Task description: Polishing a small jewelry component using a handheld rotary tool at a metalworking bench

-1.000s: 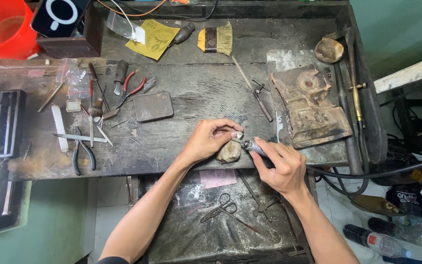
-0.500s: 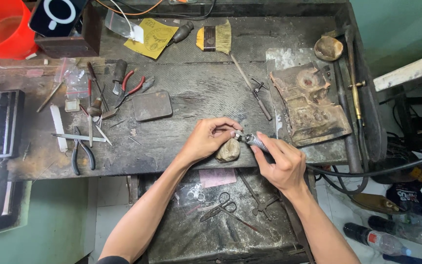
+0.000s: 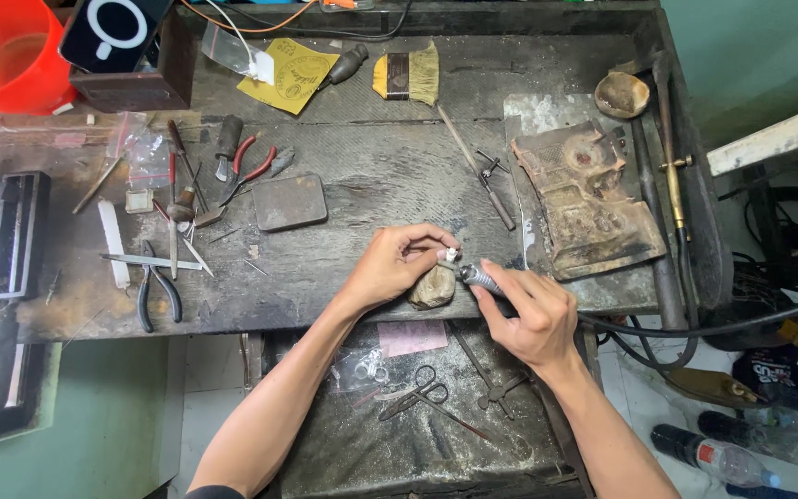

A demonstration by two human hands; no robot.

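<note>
At the near edge of the dark, worn wooden workbench (image 3: 371, 176), a tiny pale metal piece (image 3: 452, 252) is pinched in the left hand (image 3: 397, 266) over a rounded brown bench peg (image 3: 432, 288), while a slim metal rotary handpiece (image 3: 478, 276) is gripped in the right hand (image 3: 533, 314) just right of it

Two hands work at the desk (image 3: 371, 185): left hand (image 3: 390, 268), right hand (image 3: 533, 314). Two pliers lie at the left, one red-handled (image 3: 249, 166), one black-handled (image 3: 154, 286). One brush (image 3: 408, 74), one orange bucket (image 3: 2, 51), one scissors (image 3: 413, 393) in the lower middle
</note>
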